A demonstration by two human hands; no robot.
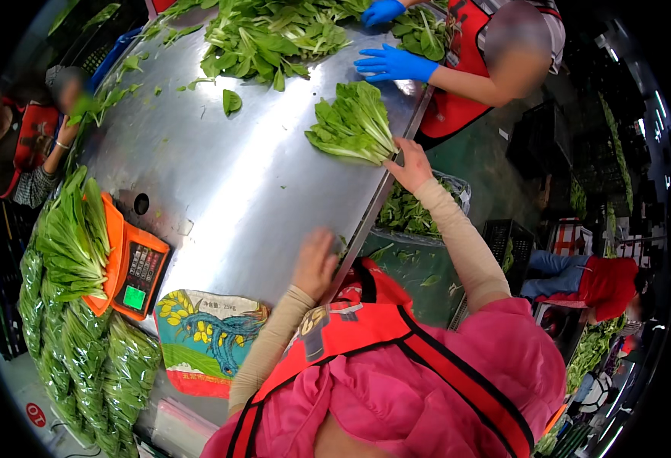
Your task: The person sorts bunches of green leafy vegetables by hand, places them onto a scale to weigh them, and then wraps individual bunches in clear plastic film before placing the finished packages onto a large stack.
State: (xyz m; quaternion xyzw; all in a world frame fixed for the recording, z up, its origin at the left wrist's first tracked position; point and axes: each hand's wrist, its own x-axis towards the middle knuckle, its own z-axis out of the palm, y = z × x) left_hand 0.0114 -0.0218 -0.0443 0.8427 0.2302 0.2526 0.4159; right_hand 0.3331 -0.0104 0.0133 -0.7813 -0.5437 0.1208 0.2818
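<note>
My right hand (412, 164) is at the metal table's right edge, its fingers at the stem ends of a bunch of leafy greens (354, 123); whether they grip the stems cannot be told. Blurred, my left hand (315, 264) is over the near edge of the metal table (244, 189), with a small leaf scrap beside it and no bunch in it. On the left, an orange digital scale (139, 272) carries another bunch of greens (78, 246).
Bagged greens (83, 355) lie beside the scale. A printed sack (209, 332) covers the near table corner. A lined crate of greens (410, 212) stands below the right edge. A co-worker's blue-gloved hands (395, 63) are near the leaf pile (267, 40); another person is at left.
</note>
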